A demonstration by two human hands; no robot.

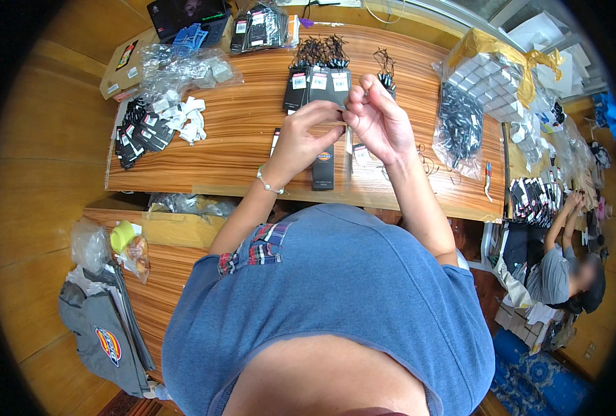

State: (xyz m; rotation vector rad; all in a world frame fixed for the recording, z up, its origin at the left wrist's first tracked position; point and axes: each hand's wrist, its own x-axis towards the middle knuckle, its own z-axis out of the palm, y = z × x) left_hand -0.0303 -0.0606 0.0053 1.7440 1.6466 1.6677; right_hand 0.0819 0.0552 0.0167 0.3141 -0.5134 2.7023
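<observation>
- the left hand (311,135) is over the middle of the bench (245,111), toward its near edge, fingers bent and thumb set apart from them; whether it grips something thin, i cannot tell.
- the right hand (383,121) is just beside it, palm turned up and fingers curled inward, the fingertips of the two hands close together; i cannot tell whether it pinches anything.
- the long black tag (323,173) with a coloured emblem lies below the left hand, midway along the bench's near edge.
- beyond the hands, toward the far edge, are the stacked black tags (318,87) with white labels, their black cords (320,52) heaped on the far side.
- a smaller bunch of cords (385,62) lies to the right of that stack, partly behind the right hand.
- loose cords (429,163) lie right of the right wrist, near the near edge.
- a clear bag of dark pieces (460,121) lies by the right edge, with the taped pack of small white boxes (481,80) beyond it at the far right corner.
- a red and white slim tool (488,182) rests by the near right corner.
- toward the left edge, fanned black tags (141,135) lie beside white strips (191,119), with crumpled clear plastic (183,69) nearer the far left corner.
</observation>
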